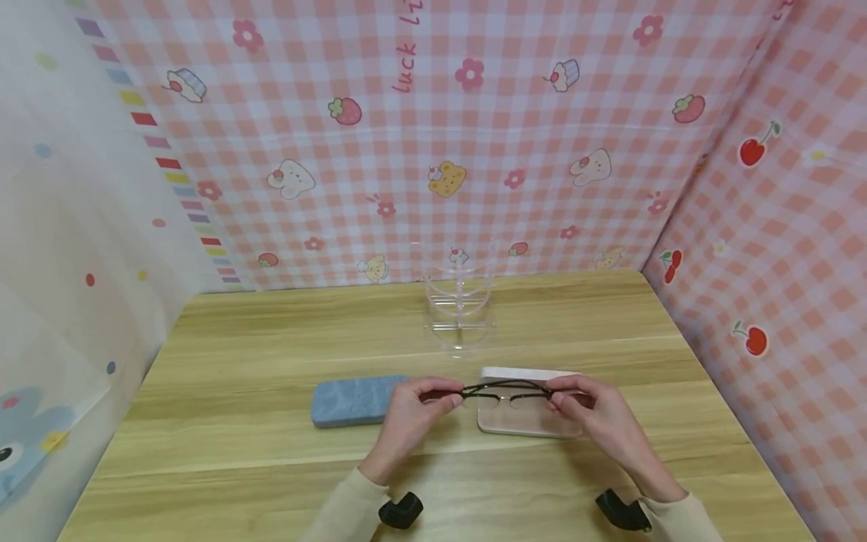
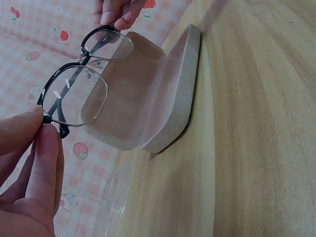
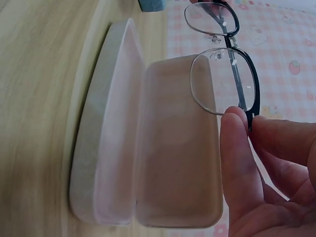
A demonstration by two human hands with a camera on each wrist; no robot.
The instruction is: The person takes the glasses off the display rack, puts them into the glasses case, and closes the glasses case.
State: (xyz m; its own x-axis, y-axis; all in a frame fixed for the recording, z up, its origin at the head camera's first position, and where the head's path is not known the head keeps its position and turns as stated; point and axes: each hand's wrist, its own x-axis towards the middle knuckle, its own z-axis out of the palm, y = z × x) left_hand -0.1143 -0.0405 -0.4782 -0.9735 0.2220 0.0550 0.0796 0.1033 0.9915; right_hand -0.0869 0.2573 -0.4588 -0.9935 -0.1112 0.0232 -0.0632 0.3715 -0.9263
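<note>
A pair of eyeglasses (image 1: 504, 382) with black upper rims and thin metal lower rims is held level between both hands. My left hand (image 1: 409, 418) pinches one end of the frame between thumb and fingers. At the opposite end, my right hand (image 1: 603, 414) pinches the frame near the hinge. Seen through the lenses in both wrist views, the dark temples lie folded across behind them. Below and behind the eyeglasses, an open pale glasses case (image 3: 177, 143) rests on the table, its pinkish inside showing nothing in it.
Left of the open case lies a closed blue glasses case (image 1: 352, 400), partly behind the left hand. A clear acrylic display stand (image 1: 460, 309) stands farther back on the wooden table (image 1: 257, 339). Patterned cloth (image 1: 406, 150) hangs behind and at both sides.
</note>
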